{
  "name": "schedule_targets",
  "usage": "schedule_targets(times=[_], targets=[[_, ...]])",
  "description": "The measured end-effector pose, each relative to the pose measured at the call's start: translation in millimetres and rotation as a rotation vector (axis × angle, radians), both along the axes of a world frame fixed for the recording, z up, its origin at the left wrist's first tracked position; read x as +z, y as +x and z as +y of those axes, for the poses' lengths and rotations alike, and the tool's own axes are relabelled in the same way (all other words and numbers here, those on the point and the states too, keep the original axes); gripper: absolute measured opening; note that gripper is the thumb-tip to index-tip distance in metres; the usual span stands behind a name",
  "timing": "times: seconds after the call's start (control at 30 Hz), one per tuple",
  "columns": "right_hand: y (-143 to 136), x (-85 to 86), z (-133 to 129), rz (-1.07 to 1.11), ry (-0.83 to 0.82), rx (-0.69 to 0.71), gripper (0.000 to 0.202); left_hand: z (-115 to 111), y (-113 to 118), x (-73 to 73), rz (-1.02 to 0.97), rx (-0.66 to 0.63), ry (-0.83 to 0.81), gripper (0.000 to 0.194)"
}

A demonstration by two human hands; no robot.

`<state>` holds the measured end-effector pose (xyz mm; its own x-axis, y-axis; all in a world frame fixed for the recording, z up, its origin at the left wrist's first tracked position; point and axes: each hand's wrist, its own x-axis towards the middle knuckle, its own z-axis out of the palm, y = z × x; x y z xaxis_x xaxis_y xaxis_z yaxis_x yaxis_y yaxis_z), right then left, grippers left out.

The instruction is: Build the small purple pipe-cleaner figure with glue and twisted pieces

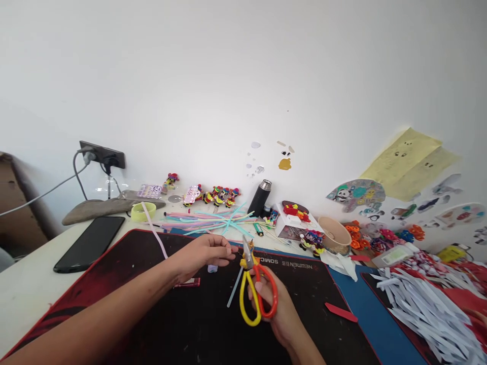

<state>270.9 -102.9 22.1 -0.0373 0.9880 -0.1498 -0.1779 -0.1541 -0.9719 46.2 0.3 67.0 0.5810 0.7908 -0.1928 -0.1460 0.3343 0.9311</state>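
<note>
My right hand (272, 299) is closed around scissors (258, 289) with one yellow and one red handle, blades pointing up and slightly left. Beside the blades is a small yellow piece (251, 246), partly hidden by them. Left of the blades, my left hand (213, 253) has its thumb and fingers pinched together on a tiny reddish bit too small to make out. Under the hands lies a black mat (182, 324). On it a pale blue stick (235, 288) rests left of the yellow handle, and a small red-edged item (188, 282) lies below my left wrist.
Pastel pipe cleaners (213, 220) spread behind the mat, near a black bottle (261, 197) and small colorful figures (220, 196). A phone (89, 243) and yellow-green tape roll (143, 212) are at left. White strips (429, 314) pile at right, past a red strip (341, 312).
</note>
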Motion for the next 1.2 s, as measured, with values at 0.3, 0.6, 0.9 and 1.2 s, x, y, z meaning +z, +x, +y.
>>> schedule_targets(times=[0.3,0.6,0.9,1.2], targets=[[-32.6,-10.1,39.6,0.133,-0.041,0.112,0.051,15.8,-11.1,2.6,-0.010,0.163,0.120,0.033],[-51.6,15.1,64.6,0.167,-0.018,0.249,0.045,31.0,-18.7,2.7,-0.128,0.265,-0.002,0.032],[-76.2,-4.3,81.8,0.245,0.057,0.391,0.056,29.7,-25.2,15.7,-0.083,0.225,0.177,0.027],[-55.1,-3.2,69.2,0.225,0.101,0.357,0.062,29.7,-20.9,13.6,0.079,0.301,0.365,0.026]])
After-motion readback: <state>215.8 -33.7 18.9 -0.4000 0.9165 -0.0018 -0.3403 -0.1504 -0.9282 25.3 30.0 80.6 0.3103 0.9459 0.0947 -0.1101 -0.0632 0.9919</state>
